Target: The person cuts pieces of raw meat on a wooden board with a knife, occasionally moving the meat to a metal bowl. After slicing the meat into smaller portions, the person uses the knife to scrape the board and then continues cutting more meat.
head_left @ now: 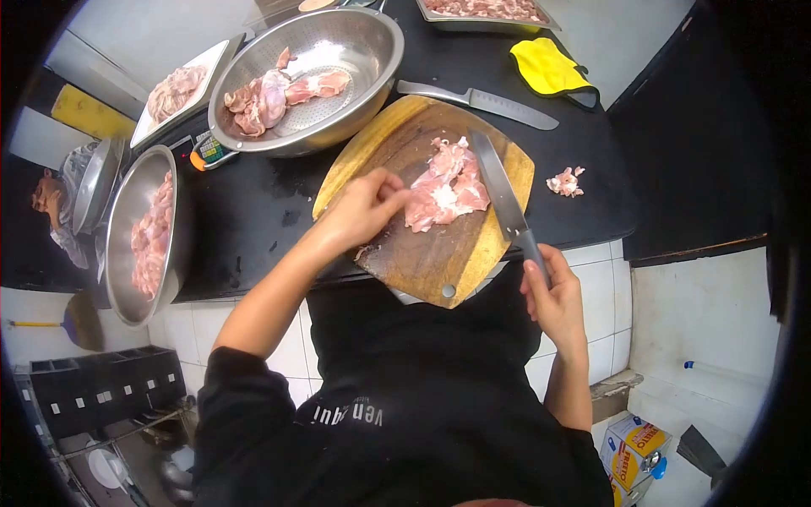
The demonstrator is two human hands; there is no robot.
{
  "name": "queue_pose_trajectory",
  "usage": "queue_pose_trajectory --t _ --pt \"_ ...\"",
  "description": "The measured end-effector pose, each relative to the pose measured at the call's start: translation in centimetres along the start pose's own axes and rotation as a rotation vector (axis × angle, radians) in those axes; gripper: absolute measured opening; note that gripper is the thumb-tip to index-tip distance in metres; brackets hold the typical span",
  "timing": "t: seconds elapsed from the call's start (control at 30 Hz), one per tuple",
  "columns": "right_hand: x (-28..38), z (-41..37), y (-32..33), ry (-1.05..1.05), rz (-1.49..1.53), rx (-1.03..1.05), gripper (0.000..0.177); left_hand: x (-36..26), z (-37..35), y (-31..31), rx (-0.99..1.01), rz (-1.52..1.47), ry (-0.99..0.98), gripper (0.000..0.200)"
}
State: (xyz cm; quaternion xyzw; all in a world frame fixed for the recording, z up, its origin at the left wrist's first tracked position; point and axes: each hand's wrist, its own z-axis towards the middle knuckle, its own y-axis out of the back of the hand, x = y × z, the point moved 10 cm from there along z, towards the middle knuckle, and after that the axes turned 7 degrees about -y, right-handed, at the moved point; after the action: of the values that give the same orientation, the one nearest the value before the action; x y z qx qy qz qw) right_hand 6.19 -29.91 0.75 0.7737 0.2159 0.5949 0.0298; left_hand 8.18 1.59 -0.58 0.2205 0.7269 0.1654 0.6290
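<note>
A piece of raw chicken [448,188] lies spread on the wooden cutting board [465,262] in front of me. My left hand [365,205] is at its left edge, fingers curled, with the thumb and index finger closed against the meat. The fingertips are partly hidden. My right hand [553,296] grips a kitchen knife [500,186] by its grey handle. The blade points away from me, over the right side of the board, just right of the meat. A small heap of trimmings [566,182] sits on the black table right of the board.
Behind the board lie a second knife [513,109] and a yellow cloth [549,66]. A metal colander [372,55] with raw chicken stands back left, a steel bowl [125,245] of meat at the left edge. A metal tray [507,25] of meat is at the back.
</note>
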Motion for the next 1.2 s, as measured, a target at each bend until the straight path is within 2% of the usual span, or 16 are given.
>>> queue_pose_trajectory --t 0.07,0.1,0.2,0.33,0.4,0.53,0.63,0.7,0.73,0.8,0.93,1.0,1.03,1.1,1.13,1.2 --pt "0.4 -0.3 -0.7 0.019 -0.007 0.003 0.034 -1.7 1.7 1.6 -0.183 0.177 -0.216 0.041" --pt "0.5 -0.4 -1.0 0.037 -0.015 0.01 0.034 -2.3 2.3 1.3 -0.178 0.173 -0.221 0.041" --pt "0.6 -1.0 -1.2 0.027 -0.031 0.003 0.034 -5.3 3.4 -0.9 -0.059 0.477 -0.406 0.037" --pt "0.5 -1.8 -0.8 0.04 -0.073 -0.026 0.034 -5.7 4.4 -2.5 0.063 0.495 -0.452 0.032" --pt "0.5 -1.9 -0.6 0.039 -0.087 -0.037 0.034 -5.8 4.0 -1.7 -0.026 0.464 -0.397 0.03" --pt "1.0 -2.0 -1.1 0.054 -0.104 -0.034 0.034 -4.9 4.5 -1.9 0.019 0.469 -0.274 0.031" --pt "1.6 -2.0 -1.8 0.072 -0.104 -0.029 0.035 -5.5 4.4 -2.9 0.128 0.488 -0.423 0.035" --pt "2.2 -2.3 -2.1 0.075 -0.104 -0.031 0.036 -6.3 3.8 -1.0 -0.042 0.373 -0.473 0.033" --pt "2.4 -2.5 -2.2 0.076 -0.103 -0.035 0.036 -6.2 3.7 -0.7 -0.038 0.372 -0.475 0.033" --pt "2.4 -2.7 -2.4 0.073 -0.123 -0.033 0.036 -2.2 4.0 0.2 0.02 0.033 -0.141 0.029" --pt "3.6 -3.2 -3.9 0.147 -0.226 -0.015 0.039 -0.2 2.8 1.1 -0.04 0.074 -0.053 0.026" --pt "4.4 -3.3 -4.6 0.212 -0.258 -0.009 0.041 -1.3 2.3 2.5 -0.164 0.261 -0.211 0.021" --pt "5.1 -3.5 -5.0 0.278 -0.291 -0.004 0.043 -0.8 2.1 2.4 -0.164 0.262 -0.21 0.021" --pt "5.8 -3.6 -5.5 0.356 -0.331 -0.015 0.045 -4.4 0.1 3.7 -0.409 0.434 -0.567 0.019" --pt "6.5 -3.9 -5.8 0.432 -0.374 -0.028 0.048 -4.6 -0.3 3.6 -0.407 0.436 -0.571 0.019" --pt "6.8 -4.1 -6.4 0.427 -0.383 -0.009 0.049 -6.4 -1.7 2.5 -0.347 0.403 -0.75 0.023"
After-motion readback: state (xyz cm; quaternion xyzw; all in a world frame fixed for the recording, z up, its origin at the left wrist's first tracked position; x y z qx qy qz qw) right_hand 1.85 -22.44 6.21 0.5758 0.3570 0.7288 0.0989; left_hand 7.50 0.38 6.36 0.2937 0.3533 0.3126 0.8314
